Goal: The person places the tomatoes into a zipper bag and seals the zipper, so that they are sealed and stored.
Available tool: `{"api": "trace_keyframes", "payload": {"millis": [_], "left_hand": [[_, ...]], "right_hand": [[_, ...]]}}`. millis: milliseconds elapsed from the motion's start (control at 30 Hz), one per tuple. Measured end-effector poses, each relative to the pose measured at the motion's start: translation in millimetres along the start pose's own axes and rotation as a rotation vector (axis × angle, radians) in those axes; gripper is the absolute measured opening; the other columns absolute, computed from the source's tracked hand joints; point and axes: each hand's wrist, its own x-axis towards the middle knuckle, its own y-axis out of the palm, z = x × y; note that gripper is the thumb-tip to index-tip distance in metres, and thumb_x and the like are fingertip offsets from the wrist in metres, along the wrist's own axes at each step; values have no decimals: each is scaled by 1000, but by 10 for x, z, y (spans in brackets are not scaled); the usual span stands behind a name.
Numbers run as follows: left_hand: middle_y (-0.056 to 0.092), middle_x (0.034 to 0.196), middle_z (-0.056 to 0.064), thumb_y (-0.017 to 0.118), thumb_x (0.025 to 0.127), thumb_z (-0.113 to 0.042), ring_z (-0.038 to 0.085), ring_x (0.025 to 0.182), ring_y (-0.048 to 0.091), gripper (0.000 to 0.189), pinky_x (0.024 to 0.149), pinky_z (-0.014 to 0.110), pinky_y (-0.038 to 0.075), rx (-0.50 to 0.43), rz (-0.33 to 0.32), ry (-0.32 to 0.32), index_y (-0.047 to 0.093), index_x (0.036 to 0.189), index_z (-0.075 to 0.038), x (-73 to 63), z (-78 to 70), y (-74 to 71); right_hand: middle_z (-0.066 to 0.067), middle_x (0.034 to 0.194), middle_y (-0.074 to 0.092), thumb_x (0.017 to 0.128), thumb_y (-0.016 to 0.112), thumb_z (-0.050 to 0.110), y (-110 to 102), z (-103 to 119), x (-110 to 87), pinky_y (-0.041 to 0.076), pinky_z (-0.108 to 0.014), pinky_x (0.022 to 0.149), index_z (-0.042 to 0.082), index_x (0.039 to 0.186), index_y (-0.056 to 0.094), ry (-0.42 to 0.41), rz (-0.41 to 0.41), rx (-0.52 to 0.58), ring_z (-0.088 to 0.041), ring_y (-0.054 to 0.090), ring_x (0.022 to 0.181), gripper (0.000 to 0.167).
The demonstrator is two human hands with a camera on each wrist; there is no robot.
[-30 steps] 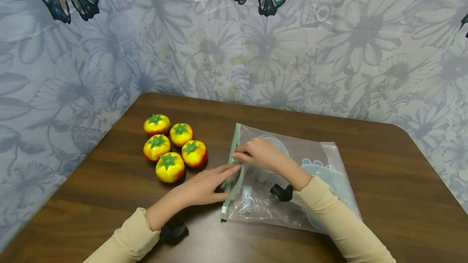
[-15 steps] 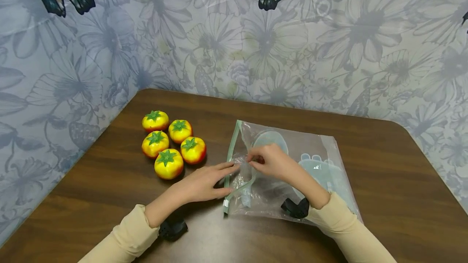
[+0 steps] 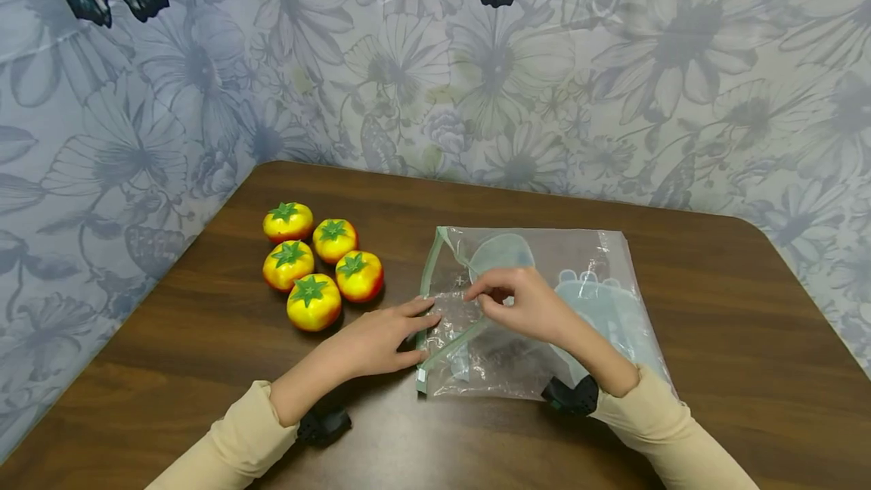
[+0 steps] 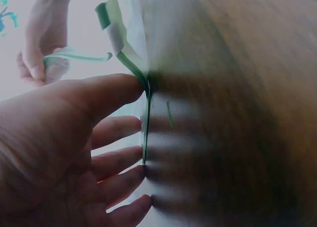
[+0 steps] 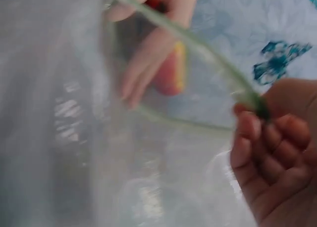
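Observation:
A clear zip bag [image 3: 578, 248] with a green seal strip lies flat, its mouth facing left. My right hand [image 3: 524, 305] pinches the upper edge of the mouth and holds it raised and pulled back to the right. In the right wrist view that green edge [image 5: 198, 41] runs up to my pinching fingers [image 5: 247, 128]. My left hand [image 3: 374, 340] rests with spread, straight fingers on the lower edge of the mouth, pressing it to the table. From the left wrist view, the fingertips [image 4: 133, 125] line up along the green strip [image 4: 147, 123]. The mouth gapes between both hands.
Several yellow-red tomato-like fruits [image 3: 313, 302] with green star tops sit left of the bag on the brown wooden table [image 3: 170, 369]. Pale printed shapes [image 3: 599, 308] show on the bag. A flowered wall covering [image 3: 435, 97] rises behind the table's far edge.
My right hand has moved right and slightly down, drawing the upper edge of the bag's mouth back so the opening widens. My left hand stays on the lower edge.

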Motion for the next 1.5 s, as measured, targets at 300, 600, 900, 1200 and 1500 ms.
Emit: {"api": "trace_keyframes", "payload": {"millis": [300, 600, 900, 1200, 1500], "left_hand": [[38, 144, 12, 62, 90, -35, 30, 124, 43, 54, 95, 46, 41, -38, -60, 17, 49, 138, -11, 15, -10, 16], [41, 141, 11, 63, 90, -35, 27, 120, 48, 56, 94, 43, 42, -42, -95, -5, 48, 137, -7, 33, -27, 13], [41, 142, 10, 63, 90, -35, 25, 124, 43, 59, 96, 42, 40, -81, -118, 19, 47, 137, -6, -193, -51, -351], [49, 135, 7, 76, 80, -22, 23, 124, 44, 64, 98, 43, 37, -132, -329, -29, 49, 135, -4, -763, 240, -734], [56, 126, 12, 75, 80, -15, 28, 113, 53, 56, 91, 47, 43, -113, -409, -146, 53, 130, -2, -1080, 506, -666]], "right_hand": [[-14, 78, 56, 92, 52, -5, 209, -401, -56, 46, -31, 57, -6, 122, 52, 110, -87, 493, -21, 49, 62, 30], [-13, 78, 57, 91, 54, -4, 271, -457, -21, 53, -33, 60, -2, 143, 32, 204, -147, 621, -22, 62, 61, 56], [-20, 80, 53, 91, 54, -4, 284, -431, -15, 52, -30, 55, -1, 142, 36, 268, -153, 650, -20, 62, 58, 54], [-16, 79, 54, 91, 55, -3, 268, -455, -92, 54, -34, 57, -2, 142, 35, 271, -130, 658, -24, 63, 59, 54], [-13, 80, 54, 92, 55, -3, 257, -484, -41, 54, -35, 57, -3, 142, 35, 215, -116, 681, -23, 63, 59, 54]]}}
